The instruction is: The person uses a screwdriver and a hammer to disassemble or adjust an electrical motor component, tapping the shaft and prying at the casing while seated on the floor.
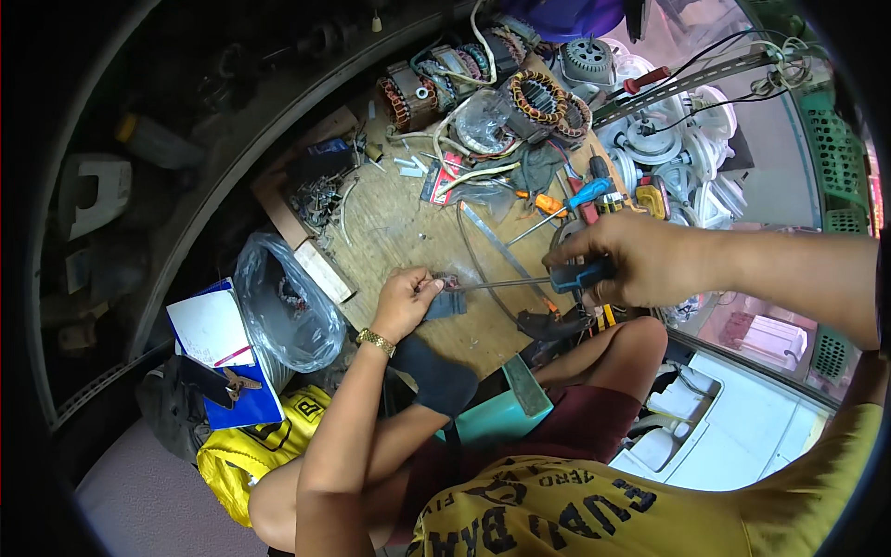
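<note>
My right hand is wrapped round the dark blue-and-black handle of a screwdriver. Its long shaft lies nearly level and points left, the tip meeting a small dark part at my left fingertips. My left hand, with a gold watch band at the wrist, is pinched closed and steadies that part; the fingers partly hide it, and its kind is unclear. Under it, a dark grey-blue piece rests on the wooden board. A second screwdriver, with a light blue handle, lies beyond my right hand.
Wound motor stators and cables crowd the board's far side. White plastic parts are heaped at the far right. On the left are a clear plastic bag and a blue notebook. A teal tray sits near my lap.
</note>
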Demonstrator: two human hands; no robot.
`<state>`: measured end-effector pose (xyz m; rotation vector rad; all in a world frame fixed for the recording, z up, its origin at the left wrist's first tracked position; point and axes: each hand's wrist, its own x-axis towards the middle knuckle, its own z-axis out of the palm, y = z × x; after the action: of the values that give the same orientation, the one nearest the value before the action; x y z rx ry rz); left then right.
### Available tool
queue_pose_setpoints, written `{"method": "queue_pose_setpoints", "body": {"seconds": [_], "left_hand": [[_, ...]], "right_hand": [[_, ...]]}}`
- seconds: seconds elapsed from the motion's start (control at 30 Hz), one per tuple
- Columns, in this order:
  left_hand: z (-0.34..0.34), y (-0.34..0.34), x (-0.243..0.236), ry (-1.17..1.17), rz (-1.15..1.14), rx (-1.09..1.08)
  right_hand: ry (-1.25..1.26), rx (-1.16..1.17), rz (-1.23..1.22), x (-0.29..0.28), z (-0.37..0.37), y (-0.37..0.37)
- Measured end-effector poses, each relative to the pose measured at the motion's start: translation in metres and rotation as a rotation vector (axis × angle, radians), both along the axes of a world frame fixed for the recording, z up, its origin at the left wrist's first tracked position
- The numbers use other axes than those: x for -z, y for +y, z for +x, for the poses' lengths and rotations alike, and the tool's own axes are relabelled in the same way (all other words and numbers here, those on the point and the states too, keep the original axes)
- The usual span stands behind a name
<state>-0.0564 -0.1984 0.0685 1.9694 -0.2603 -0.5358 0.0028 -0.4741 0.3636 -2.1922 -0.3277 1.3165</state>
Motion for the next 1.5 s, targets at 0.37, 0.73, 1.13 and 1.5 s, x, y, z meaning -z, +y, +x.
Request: {"method": "queue_pose_setpoints", "body": {"seconds": [0.37,0.73,1.13,1.5], "left_hand": [[-0.021,-0.013,-0.004,0.05,0.024,-0.104],[-0.017,0.008,0.013,0.226,-0.095,-0.052],[-0.028,0.024,0.02,0.165,-0.15,-0.017],[-0.028,0.024,0.034,0.127,-0.231,-0.072]], "right_hand": [[-0.307,0.203,-0.036,0.026,-0.137,-0.025],[-0.399,0.087,0.103,0.036,-0.138,-0.054],[-0.341,-0.163,-0.197,-0.027,-0.074,-0.005],[-0.055,-0.296,-0.351,-0.033,-0.002,0.083]]}}
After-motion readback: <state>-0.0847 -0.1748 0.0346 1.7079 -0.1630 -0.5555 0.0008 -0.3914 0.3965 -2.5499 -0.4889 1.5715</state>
